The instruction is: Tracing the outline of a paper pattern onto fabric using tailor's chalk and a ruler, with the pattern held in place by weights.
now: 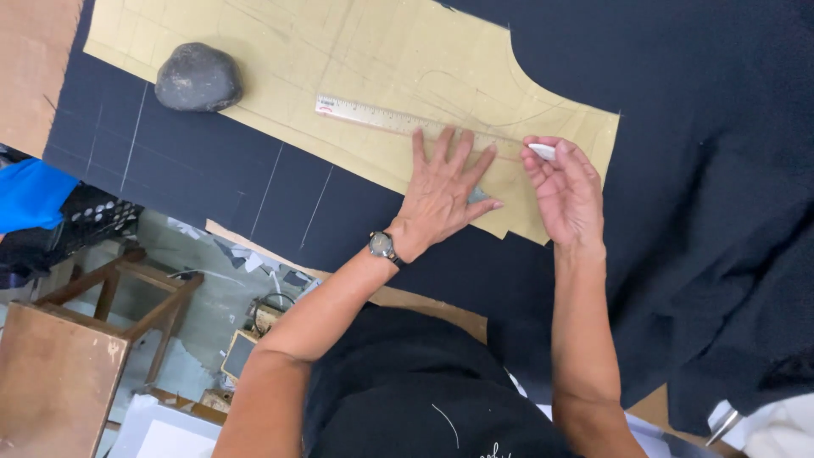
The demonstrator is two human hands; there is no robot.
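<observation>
Left hand [441,191] flat, fingers spread wide, pinning a clear ruler [398,121] onto the tan paper pattern [356,59]. The pattern (creased, faintly pencilled) lies on dark navy cloth [704,127] covering the table. Right hand [566,191] pinches a small white chalk [543,152] at the pattern's right edge. A grey stone [198,78] weighs the left end. The ruler's right end disappears under the fingers.

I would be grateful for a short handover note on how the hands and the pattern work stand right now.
Left hand: flat, fingers spread, pressing the clear ruler on the tan paper pattern.
Right hand: pinches white chalk at the ruler's end.
Pattern lies on dark fabric, weighted by a grey stone.
Done: chalk lines on the fabric, lower left.
Left: no chalk outline visible along the pattern's right edge.
</observation>
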